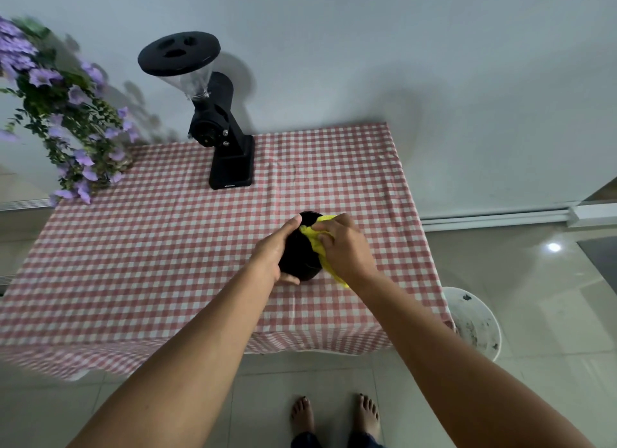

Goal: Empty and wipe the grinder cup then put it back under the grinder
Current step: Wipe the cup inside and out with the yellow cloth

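Observation:
The black grinder cup point(300, 254) stands on the checked tablecloth at the table's right middle. My left hand point(275, 250) grips its left side, thumb near the rim. My right hand point(344, 247) presses a yellow cloth point(319, 235) against the cup's rim and right side; the cloth's tail hangs below my wrist. The black coffee grinder point(220, 127) with its clear hopper and black lid stands at the table's back edge, well beyond the cup. The cup's inside is hidden from me.
A pot of purple flowers point(66, 113) fills the table's back left corner. The red-and-white tablecloth point(150, 247) covers the table. A white bin point(474, 320) with dark residue sits on the tiled floor by the table's right front corner. My bare feet show below.

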The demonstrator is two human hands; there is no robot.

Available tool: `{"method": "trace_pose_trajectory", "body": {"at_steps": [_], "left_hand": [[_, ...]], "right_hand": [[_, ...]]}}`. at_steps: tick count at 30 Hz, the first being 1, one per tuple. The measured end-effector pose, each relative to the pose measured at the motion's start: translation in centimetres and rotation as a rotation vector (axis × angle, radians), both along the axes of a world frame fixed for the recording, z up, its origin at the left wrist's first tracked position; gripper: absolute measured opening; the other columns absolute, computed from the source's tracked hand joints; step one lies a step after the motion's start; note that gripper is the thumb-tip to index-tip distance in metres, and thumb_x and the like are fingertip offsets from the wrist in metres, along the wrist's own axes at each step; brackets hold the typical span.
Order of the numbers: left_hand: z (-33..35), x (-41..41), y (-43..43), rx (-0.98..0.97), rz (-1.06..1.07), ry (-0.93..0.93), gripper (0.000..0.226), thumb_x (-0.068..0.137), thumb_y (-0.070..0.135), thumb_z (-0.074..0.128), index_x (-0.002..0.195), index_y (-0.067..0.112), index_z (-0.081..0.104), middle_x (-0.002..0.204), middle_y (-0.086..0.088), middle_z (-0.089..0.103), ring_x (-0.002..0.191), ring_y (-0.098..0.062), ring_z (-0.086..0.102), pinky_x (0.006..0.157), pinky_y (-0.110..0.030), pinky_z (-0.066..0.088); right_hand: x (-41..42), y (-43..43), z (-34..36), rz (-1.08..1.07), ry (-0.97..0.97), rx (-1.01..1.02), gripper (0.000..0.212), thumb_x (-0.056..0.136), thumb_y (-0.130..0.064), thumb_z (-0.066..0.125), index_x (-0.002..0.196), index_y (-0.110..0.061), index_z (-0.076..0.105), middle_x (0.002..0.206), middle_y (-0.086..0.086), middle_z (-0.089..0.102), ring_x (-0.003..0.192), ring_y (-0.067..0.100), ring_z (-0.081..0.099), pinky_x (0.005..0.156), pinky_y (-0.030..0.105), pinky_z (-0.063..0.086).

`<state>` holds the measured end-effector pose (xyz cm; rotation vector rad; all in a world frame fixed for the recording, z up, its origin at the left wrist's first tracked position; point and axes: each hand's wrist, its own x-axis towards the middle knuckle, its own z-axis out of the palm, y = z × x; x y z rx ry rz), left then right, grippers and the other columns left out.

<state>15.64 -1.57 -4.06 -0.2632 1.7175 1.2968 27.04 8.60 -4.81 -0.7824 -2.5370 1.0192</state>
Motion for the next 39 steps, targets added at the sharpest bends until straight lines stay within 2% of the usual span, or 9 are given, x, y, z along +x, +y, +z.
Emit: {"method": "trace_pose_trajectory", "body": {"at_steps": [5,9,14,19,24,27,33,36,39], "left_hand": [[0.3,-0.8,0.4,-0.031,-0.070,-0.015,0.092,0.048,0.072,0.084,0.121,0.018,0.066,0.117,-0.013,0.069,0.107,-0.042,0.064,0.078,-0.072,0.054],[1.5,-0.8,0.6,-0.096,-0.103,0.023,0.077,0.063,0.067,0.082,0.119,0.017,0.064,0.113,-0.009,0.064,0.107,-0.039,0.061,0.076,-0.065,0.059],[2.1,-0.8,1.4,-0.151,-0.121,0.033,0.081,0.065,0.063,0.083,0.129,0.020,0.060,0.131,-0.010,0.058,0.122,-0.044,0.054,0.073,-0.065,0.059],[2.3,-0.9,1.7,-0.162,-0.117,0.039,0.084,0.062,0.063,0.085,0.129,0.019,0.060,0.132,-0.013,0.057,0.114,-0.043,0.056,0.073,-0.065,0.059],[2.2,-1.1,2.1,-0.181,-0.125,0.042,0.088,0.058,0.063,0.087,0.129,0.018,0.059,0.131,-0.014,0.058,0.119,-0.047,0.056,0.077,-0.066,0.058],[1.6,-1.6,2.1,-0.129,-0.120,-0.010,0.092,0.059,0.059,0.089,0.134,0.015,0.057,0.135,-0.012,0.058,0.128,-0.047,0.051,0.089,-0.073,0.050],[1.2,-1.6,1.8,-0.145,-0.180,0.038,0.090,0.059,0.063,0.086,0.129,0.012,0.060,0.132,-0.017,0.059,0.124,-0.047,0.054,0.085,-0.072,0.052],[1.4,-1.3,1.3,-0.136,-0.196,0.066,0.066,0.067,0.062,0.081,0.111,0.016,0.062,0.115,-0.010,0.061,0.121,-0.042,0.056,0.085,-0.066,0.055],[1.3,-1.0,1.1,-0.141,-0.205,0.091,0.076,0.065,0.065,0.081,0.121,0.017,0.063,0.129,-0.011,0.060,0.121,-0.041,0.057,0.080,-0.063,0.059]], "right_hand": [[-0.2,-0.8,-0.4,0.152,0.005,0.250,0.019,0.090,-0.017,0.066,0.107,-0.021,0.072,0.123,0.007,0.058,0.082,0.032,0.066,0.060,0.038,0.057],[-0.1,0.4,-0.9,0.373,-0.037,0.488,0.026,0.075,-0.002,0.076,0.099,-0.013,0.071,0.105,0.011,0.062,0.075,0.030,0.064,0.050,0.040,0.056],[0.0,0.9,-0.6,0.403,-0.099,0.596,0.029,0.072,0.002,0.076,0.099,-0.008,0.073,0.097,0.013,0.061,0.070,0.032,0.061,0.050,0.043,0.056],[1.0,2.1,-0.8,0.428,-0.319,0.620,0.032,0.091,-0.006,0.061,0.121,-0.019,0.064,0.117,0.006,0.050,0.100,0.028,0.055,0.076,0.040,0.056],[0.9,2.4,0.4,0.316,-0.481,0.557,0.031,0.090,-0.007,0.064,0.118,-0.020,0.065,0.113,0.002,0.054,0.101,0.022,0.054,0.081,0.032,0.048],[0.3,3.2,1.9,0.179,-0.362,0.403,0.026,0.094,-0.009,0.052,0.117,-0.016,0.063,0.115,0.005,0.058,0.102,0.026,0.057,0.083,0.036,0.048],[-1.7,3.4,1.6,0.053,-0.123,-0.361,0.026,0.095,-0.018,0.059,0.118,-0.021,0.070,0.111,-0.001,0.070,0.107,0.019,0.064,0.088,0.026,0.046],[-2.0,2.9,0.2,0.130,-0.162,-0.323,0.014,0.095,-0.022,0.060,0.098,-0.018,0.073,0.092,-0.004,0.066,0.094,0.020,0.064,0.080,0.028,0.045],[-1.9,3.5,-0.7,0.174,-0.278,-0.107,0.021,0.098,-0.025,0.055,0.095,-0.011,0.070,0.100,0.002,0.064,0.095,0.021,0.062,0.078,0.031,0.048]]}}
